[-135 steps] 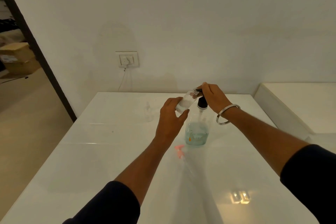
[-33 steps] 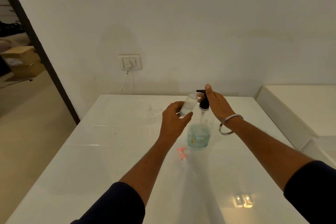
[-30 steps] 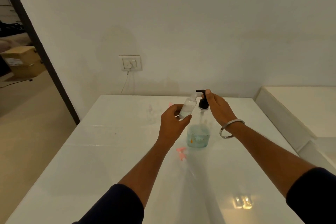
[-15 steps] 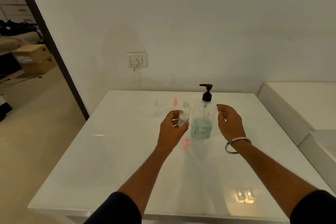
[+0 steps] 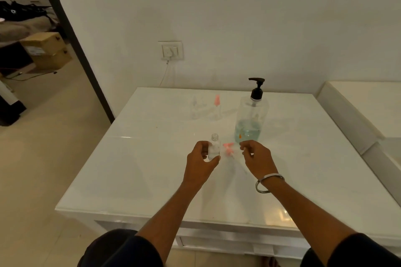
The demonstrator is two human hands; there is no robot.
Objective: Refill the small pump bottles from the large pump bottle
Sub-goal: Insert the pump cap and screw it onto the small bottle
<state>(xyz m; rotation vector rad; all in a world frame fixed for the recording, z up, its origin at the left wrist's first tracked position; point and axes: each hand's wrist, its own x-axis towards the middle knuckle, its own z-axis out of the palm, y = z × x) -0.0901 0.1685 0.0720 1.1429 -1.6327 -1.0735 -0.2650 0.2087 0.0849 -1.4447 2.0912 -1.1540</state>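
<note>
the left hand (image 5: pixel 200 158) grips a small clear bottle (image 5: pixel 214 147) between thumb and curled fingers, just above the white tabletop (image 5: pixel 134 169). the bottle stands upright, its long axis vertical and its uncapped threaded neck pointing up. just to its right lies a pink pump top (image 5: pixel 228 148), between the two hands; blur leaves it unclear which way it lies. the right hand (image 5: pixel 257 158) hovers beside that pump top with fingers curled inward; whether it pinches anything cannot be told. a metal bangle (image 5: pixel 269 183) circles the right wrist.

farther back on the tabletop, two more small bottles stand upright, well apart from the hands: a clear one (image 5: pixel 194 107) on the left and one with a pink pump (image 5: pixel 217 106) beside it. right of them stands the one large pump bottle (image 5: pixel 250 119), upright, its black pump head's spout pointing left, with blue liquid filling only its lower part. it stands just behind the right hand.

on the wall behind, a switch plate (image 5: pixel 171 50) has a cable hanging down.
</note>
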